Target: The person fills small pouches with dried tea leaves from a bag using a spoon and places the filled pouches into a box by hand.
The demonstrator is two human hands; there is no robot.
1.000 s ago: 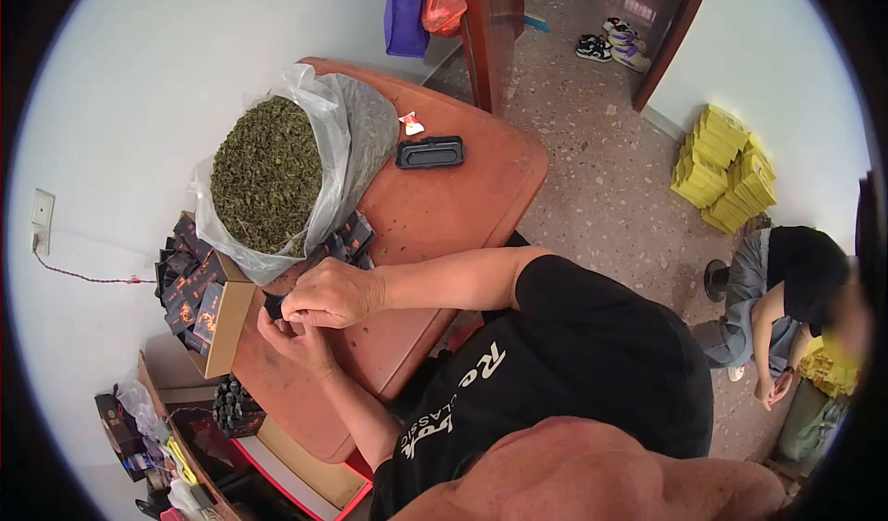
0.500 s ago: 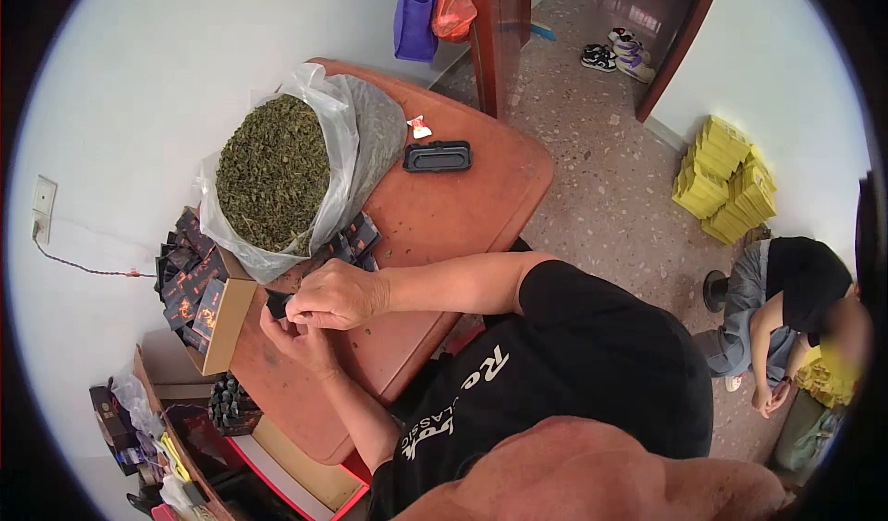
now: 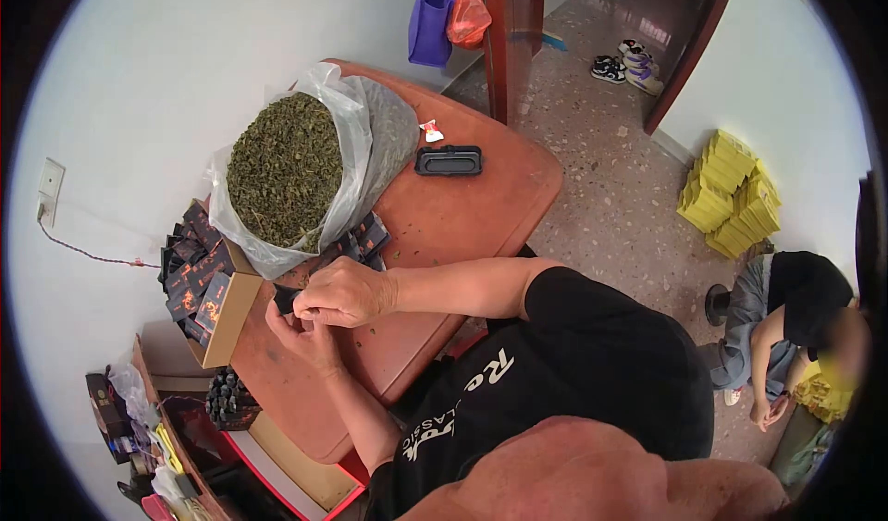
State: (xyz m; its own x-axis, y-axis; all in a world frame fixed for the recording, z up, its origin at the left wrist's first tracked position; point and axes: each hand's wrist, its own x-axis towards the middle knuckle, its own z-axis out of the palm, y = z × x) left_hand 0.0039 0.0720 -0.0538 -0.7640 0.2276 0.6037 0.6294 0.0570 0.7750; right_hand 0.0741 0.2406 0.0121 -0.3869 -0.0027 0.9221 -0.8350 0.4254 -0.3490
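Note:
My left hand (image 3: pixel 313 343) is closed around a small black packet (image 3: pixel 285 299), mostly hidden by fingers. Over it, my right hand (image 3: pixel 347 291) has its fingers bent and pressed together at the packet's edge; whether they grip the packet or something small is hidden. Just beyond my hands stands a large clear plastic bag (image 3: pixel 355 183), open at the top and full of dried green-brown leaves (image 3: pixel 285 171). Several black packets with orange print (image 3: pixel 370 234) lie beside the bag, behind my right wrist. More fill a cardboard box (image 3: pixel 231 316) to the left.
On the orange-brown table (image 3: pixel 481 206) lie a black plastic case (image 3: pixel 449 161) and a small white-and-red wrapper (image 3: pixel 432 131). Below its left edge are a red-edged box (image 3: pixel 296 465) and cluttered shelf. Yellow packs (image 3: pixel 731 192) are stacked by the wall, near a seated person (image 3: pixel 786 308).
The whole view has shifted slightly, with table things appearing a little further right. My hands stay together at the black packet with almost the same pose.

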